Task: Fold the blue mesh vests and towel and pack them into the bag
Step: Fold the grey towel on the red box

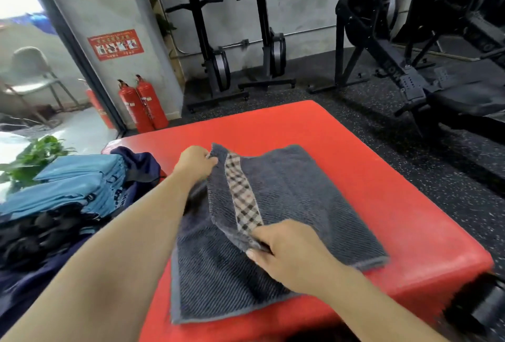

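On top of the red padded vinyl block (382,177), dark grey ribbed towel with a plaid band (287,191) lies flat, mid-fold, one flap raised and tipped toward 3 o'clock. Left hand (195,162) pinches the flap's far corner at 11 o'clock of the towel, fingers curled tight. Right hand (287,248) pinches the near corner at 6 o'clock, thumb against fingers. Two corners held to keep the edge straight so it lands square, I reckon. Forearms reach in from 7 and 5 o'clock, wrists low. Folded blue mesh vests (76,180) stacked at 9 o'clock beside dark navy fabric (142,167), probably the bag
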